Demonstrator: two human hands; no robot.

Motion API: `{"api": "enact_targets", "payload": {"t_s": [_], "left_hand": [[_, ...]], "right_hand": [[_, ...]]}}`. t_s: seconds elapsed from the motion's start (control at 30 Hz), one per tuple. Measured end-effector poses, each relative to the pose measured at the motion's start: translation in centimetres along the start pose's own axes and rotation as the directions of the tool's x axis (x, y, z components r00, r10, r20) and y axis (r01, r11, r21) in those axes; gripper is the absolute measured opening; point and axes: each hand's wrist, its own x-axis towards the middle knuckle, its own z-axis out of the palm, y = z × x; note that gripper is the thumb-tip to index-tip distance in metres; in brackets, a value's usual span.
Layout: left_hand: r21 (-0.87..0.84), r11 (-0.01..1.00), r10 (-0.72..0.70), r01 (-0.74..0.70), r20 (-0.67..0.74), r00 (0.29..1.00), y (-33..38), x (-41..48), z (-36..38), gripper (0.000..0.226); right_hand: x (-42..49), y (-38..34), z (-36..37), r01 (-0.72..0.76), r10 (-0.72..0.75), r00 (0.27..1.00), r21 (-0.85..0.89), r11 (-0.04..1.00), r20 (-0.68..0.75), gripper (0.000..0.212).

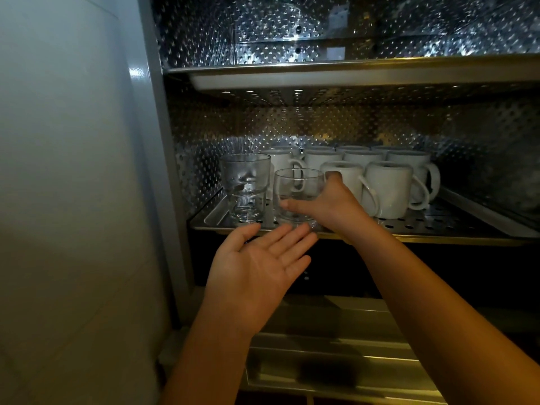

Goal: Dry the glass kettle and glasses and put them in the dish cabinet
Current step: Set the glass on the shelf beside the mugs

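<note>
Your right hand (330, 204) is wrapped around a short clear drinking glass (298, 194), thumb in front and fingers behind. The glass stands on the shiny metal tray with holes (438, 225), close to the tray's front edge. Just left of it, near the front left corner, stands a taller stack of clear glasses (245, 187); it looks like two, one inside the other. So you can count about three glasses. Behind them sit white mugs with handles (388, 188), upside down, about ten in rows. Your left hand (257, 264) is spread wide open, palm up, holding nothing, just below the tray's front edge.
</note>
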Motion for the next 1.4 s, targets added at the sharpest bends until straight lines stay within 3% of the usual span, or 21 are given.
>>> {"api": "enact_targets", "payload": {"t_s": [0.07, 0.13, 0.2, 0.27, 0.33, 0.37, 0.4, 0.43, 0.53, 0.67, 0.93, 1.2, 1.4], "left_hand": [[0.14, 0.988, 0.063, -0.059, -0.021, 0.998, -0.3, -0.2, 0.2, 0.051], [0.336, 0.923, 0.212, -0.188, -0.035, 0.977, -0.9, -0.6, 0.6, 0.041], [0.576, 0.722, 0.462, -0.384, 0.012, 0.887, -1.7, -0.9, 0.9, 0.033], [0.757, 0.34, 0.683, -0.557, 0.208, 0.7, -2.4, -1.1, 0.9, 0.033], [0.828, -0.15, 0.683, -0.54, 0.482, 0.549, -2.9, -0.8, 0.3, 0.04], [0.797, -0.385, 0.616, -0.465, 0.597, 0.514, -3.1, -0.4, -0.2, 0.044], [0.742, -0.552, 0.546, -0.381, 0.666, 0.508, -3.3, 0.0, -0.7, 0.046], [0.698, -0.641, 0.489, -0.32, 0.692, 0.531, -3.5, 0.2, -0.9, 0.046], [0.659, -0.695, 0.404, -0.288, 0.689, 0.601, -4.4, 0.3, -1.3, 0.044], [0.609, -0.739, 0.319, -0.288, 0.692, 0.648, -5.7, -0.2, -1.7, 0.044], [0.574, -0.705, 0.171, -0.416, 0.707, 0.686, -9.9, -0.9, -1.2, 0.047], [0.546, -0.645, 0.014, -0.534, 0.708, 0.706, -14.4, -2.4, -0.6, 0.05], [0.538, -0.579, -0.091, -0.612, 0.704, 0.705, -16.5, -4.6, 0.6, 0.05]], "right_hand": [[-1.5, -0.1, -0.6, 0.029, -0.03, 0.999, -0.05, 0.998, -0.027, 0.088], [-3.4, -0.2, -1.2, 0.08, -0.083, 0.996, -0.124, 0.989, -0.019, 0.074], [-5.3, -0.2, -1.6, 0.143, -0.149, 0.989, -0.228, 0.963, -0.01, 0.062], [-6.9, 0.1, -1.7, 0.187, -0.208, 0.978, -0.35, 0.918, -0.022, 0.057], [-8.1, 0.5, -1.8, 0.198, -0.236, 0.971, -0.463, 0.864, -0.025, 0.053], [-8.6, 0.7, -2.0, 0.213, -0.25, 0.968, -0.508, 0.835, -0.004, 0.052], [-9.3, 0.8, -2.2, 0.242, -0.263, 0.964, -0.544, 0.804, 0.039, 0.051], [-9.8, 1.0, -2.3, 0.28, -0.278, 0.956, -0.568, 0.774, 0.093, 0.05], [-11.8, 1.4, -2.9, 0.307, -0.252, 0.951, -0.629, 0.714, 0.179, 0.052], [-14.2, 2.4, -3.7, 0.18, -0.129, 0.984, -0.709, 0.682, 0.125, 0.056], [-19.1, 5.1, -5.9, 0.002, 0.036, 0.999, -0.778, 0.628, 0.032, 0.061], [-23.5, 8.3, -6.5, -0.133, -0.003, 0.986, -0.796, 0.59, -0.166, 0.06], [-27.1, 7.7, -8.1, -0.215, 0.09, 0.976, -0.789, 0.575, -0.2, 0.06]]}}
